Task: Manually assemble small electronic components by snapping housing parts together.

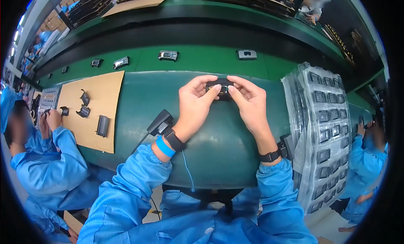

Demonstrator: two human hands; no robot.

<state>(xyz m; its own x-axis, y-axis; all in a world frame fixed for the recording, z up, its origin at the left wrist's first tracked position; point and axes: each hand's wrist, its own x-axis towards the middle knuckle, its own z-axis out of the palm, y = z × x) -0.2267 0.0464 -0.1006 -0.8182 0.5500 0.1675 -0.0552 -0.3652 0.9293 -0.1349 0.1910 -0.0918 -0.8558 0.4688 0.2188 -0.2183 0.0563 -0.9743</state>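
Between my two hands is a small black plastic housing (219, 94) with a shiny rectangular part in its middle. My left hand (196, 96) grips its left end, thumb on the face and fingers behind. My right hand (249, 99) holds the right end the same way, its thumb pressed near the shiny part. The housing is above the green work mat (219, 155), near the mat's far edge; my fingers hide both of its ends. Each wrist wears a black strap with a dark box, and a blue band (163, 147) with a thin cord circles the left one.
A brown cardboard sheet (110, 136) with several black housings (102, 125) lies to the left. Stacked clear plastic trays (310, 172) of dark parts stand at right. Beyond the mat, a green conveyor belt (202, 59) carries spaced units (168, 55). Co-workers sit on both sides.
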